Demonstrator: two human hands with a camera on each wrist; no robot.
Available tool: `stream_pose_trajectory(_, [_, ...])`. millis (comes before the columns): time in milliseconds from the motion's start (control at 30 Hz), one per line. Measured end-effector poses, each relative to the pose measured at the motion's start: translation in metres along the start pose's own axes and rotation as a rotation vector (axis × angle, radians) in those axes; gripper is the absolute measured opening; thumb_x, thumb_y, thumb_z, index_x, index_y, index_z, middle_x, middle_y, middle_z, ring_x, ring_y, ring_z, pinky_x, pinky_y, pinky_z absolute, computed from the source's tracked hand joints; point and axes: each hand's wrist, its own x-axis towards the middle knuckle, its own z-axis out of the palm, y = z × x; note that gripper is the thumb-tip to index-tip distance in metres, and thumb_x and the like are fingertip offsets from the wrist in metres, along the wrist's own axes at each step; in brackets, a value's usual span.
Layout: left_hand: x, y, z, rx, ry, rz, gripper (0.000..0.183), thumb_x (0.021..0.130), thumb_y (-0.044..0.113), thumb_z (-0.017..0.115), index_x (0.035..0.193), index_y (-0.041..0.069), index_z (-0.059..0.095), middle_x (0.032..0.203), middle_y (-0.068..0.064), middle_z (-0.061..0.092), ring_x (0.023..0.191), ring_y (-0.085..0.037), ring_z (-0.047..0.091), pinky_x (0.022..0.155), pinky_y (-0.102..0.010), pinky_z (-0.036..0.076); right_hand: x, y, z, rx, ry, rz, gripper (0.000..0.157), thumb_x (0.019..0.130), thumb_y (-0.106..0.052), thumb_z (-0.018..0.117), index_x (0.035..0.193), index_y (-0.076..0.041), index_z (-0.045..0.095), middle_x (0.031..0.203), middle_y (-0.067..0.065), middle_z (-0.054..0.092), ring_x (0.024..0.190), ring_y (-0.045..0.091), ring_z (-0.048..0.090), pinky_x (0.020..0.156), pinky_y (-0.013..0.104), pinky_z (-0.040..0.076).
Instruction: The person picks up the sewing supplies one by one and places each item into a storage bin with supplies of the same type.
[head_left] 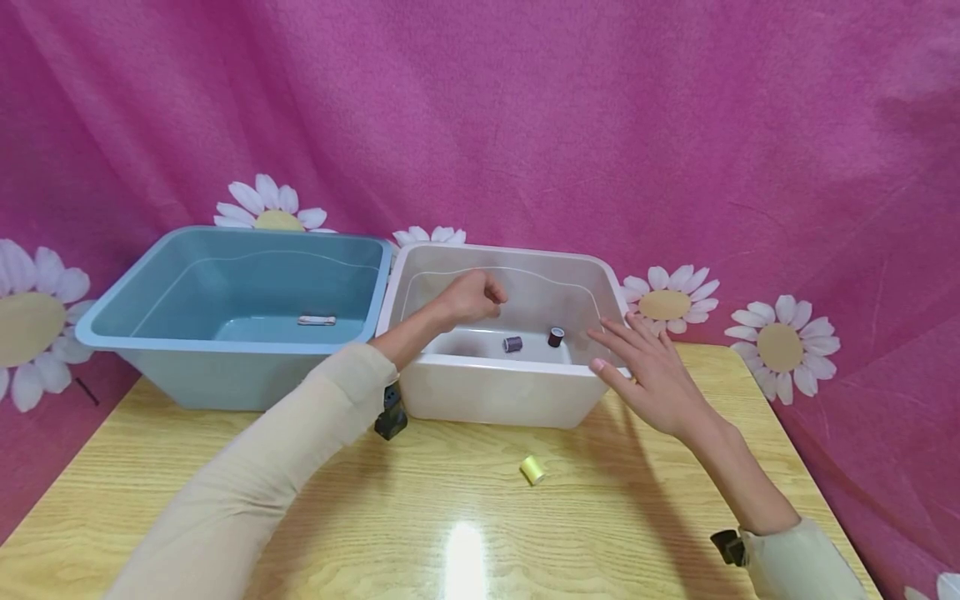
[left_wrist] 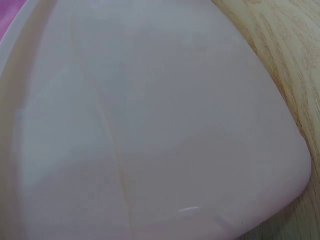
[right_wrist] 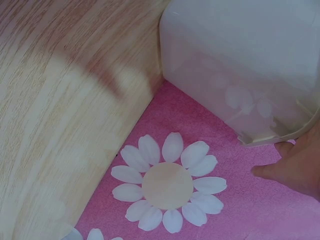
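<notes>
Centrally, a white tub (head_left: pixel 495 393) is set on a wood-grain counter (head_left: pixel 450 492), close beside a blue tub (head_left: pixel 225 381), presumably so both can be reached from one spot. On the white tub's floor, a purple spool (head_left: pixel 513 344) and a dark spool (head_left: pixel 556 337) are seen resting apart. Over its interior, the left hand (head_left: pixel 471 297) is held with fingers bent; whether anything is pinched cannot be told. At its right rim, the right hand (head_left: pixel 651 371) is held with fingers spread apart, perhaps for steadying. A yellow spool (head_left: pixel 532 470) is placed in front, likely for easy reach. Inside the blue tub, a small pale strip (head_left: pixel 317 320) is laid.
</notes>
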Motion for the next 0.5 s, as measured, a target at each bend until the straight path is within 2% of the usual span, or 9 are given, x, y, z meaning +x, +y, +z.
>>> stream_pose_trajectory(167, [0.0014,0.0009,-0.0001,-0.047,-0.009,-0.002,0.025,0.078,-0.008,0.061,0.103,-0.005,0.062,0.104,-0.020,0.060,0.090,-0.020,0.054,0.079,-0.023,0.045,-0.0003,0.0005,-0.0003,0.001,0.002,0.000,0.048,0.094,-0.044,0.045,0.136,-0.023,0.046,0.144,0.006,0.035,0.136,0.031,0.012,0.101,0.064,0.006])
stream_pose_trajectory(333, [0.0028,0.0015,-0.0007,-0.079,-0.013,0.012,0.027,0.079,-0.007,0.061,0.105,-0.003,0.061,0.099,-0.014,0.059,0.093,-0.020,0.054,0.080,-0.023,0.045,-0.0001,0.0006,-0.0005,-0.001,0.006,0.001,0.048,0.094,-0.044,0.045,0.136,-0.023,0.046,0.143,0.006,0.035,0.137,0.030,0.012,0.101,0.065,0.007])
stream_pose_trajectory(500, [-0.0005,0.0067,-0.0021,-0.116,-0.038,0.046,0.028,0.082,-0.002,0.062,0.109,-0.001,0.060,0.103,-0.011,0.060,0.099,-0.020,0.054,0.082,-0.025,0.045,-0.0001,0.0006,-0.0003,-0.006,0.000,-0.001,0.048,0.093,-0.045,0.045,0.136,-0.023,0.045,0.143,0.006,0.035,0.137,0.030,0.012,0.099,0.066,0.009])
